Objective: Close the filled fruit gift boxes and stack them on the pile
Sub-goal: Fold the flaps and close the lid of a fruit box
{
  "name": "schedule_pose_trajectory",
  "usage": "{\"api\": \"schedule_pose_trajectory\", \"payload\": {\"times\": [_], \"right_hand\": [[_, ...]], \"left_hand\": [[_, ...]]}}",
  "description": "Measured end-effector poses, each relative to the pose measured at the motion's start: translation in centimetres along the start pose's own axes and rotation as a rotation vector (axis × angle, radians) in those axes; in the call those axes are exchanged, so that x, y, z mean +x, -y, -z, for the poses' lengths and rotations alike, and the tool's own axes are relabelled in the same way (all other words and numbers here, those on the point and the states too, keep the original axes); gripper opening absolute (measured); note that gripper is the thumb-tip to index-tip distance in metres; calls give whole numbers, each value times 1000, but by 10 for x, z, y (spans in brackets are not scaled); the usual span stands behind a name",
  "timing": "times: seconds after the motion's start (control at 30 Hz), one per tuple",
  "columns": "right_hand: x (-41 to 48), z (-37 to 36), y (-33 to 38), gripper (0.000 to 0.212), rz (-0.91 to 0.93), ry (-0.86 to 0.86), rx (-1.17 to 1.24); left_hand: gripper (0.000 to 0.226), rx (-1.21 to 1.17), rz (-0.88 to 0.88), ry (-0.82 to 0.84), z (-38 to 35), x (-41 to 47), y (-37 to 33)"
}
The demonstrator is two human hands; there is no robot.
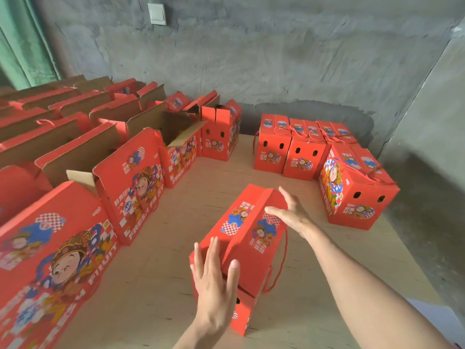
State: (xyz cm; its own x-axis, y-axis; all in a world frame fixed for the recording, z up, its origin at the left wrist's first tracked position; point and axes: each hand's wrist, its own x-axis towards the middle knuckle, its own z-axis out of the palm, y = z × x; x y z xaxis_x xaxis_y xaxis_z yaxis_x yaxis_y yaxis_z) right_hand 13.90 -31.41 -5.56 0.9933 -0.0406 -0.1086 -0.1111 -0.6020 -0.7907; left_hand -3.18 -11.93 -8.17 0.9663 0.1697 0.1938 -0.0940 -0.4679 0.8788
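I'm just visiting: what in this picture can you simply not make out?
1. Head view: what lies inside the gift box under the left hand and right hand; its flaps cover it.
2. Head view: the nearest box at left, cut off by the frame's edge.
3. Head view: small print on the closed boxes, too small and blurred.
4. Head view: insides of the open boxes, hidden by their own walls.

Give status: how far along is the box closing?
Done: several closed boxes with rope handles stand grouped at the far right. In hand: the centre box, with left hand and right hand flat on its top flaps. Left: rows of open boxes along the left, flaps up; the centre one is not yet with the group.
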Motion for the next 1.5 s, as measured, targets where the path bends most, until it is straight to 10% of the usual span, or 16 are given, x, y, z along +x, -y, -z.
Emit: {"api": "schedule_pose_trajectory", "payload": {"times": [0.17,0.6,0.87,1.5], "right_hand": [[-20,10,-23,74,59,-126,-312],[-141,26,-55,57,3,-244,-332],[-109,11,-55,16,366,-564,-360],[-109,9,-55,19,391,-628,-260]], "left_hand": [[24,30,-164,-70,8,38,23],[28,325,-278,466,28,160,22],[63,633,-410,260,11,110,14],[61,555,-384,189,13,104,3]]}}
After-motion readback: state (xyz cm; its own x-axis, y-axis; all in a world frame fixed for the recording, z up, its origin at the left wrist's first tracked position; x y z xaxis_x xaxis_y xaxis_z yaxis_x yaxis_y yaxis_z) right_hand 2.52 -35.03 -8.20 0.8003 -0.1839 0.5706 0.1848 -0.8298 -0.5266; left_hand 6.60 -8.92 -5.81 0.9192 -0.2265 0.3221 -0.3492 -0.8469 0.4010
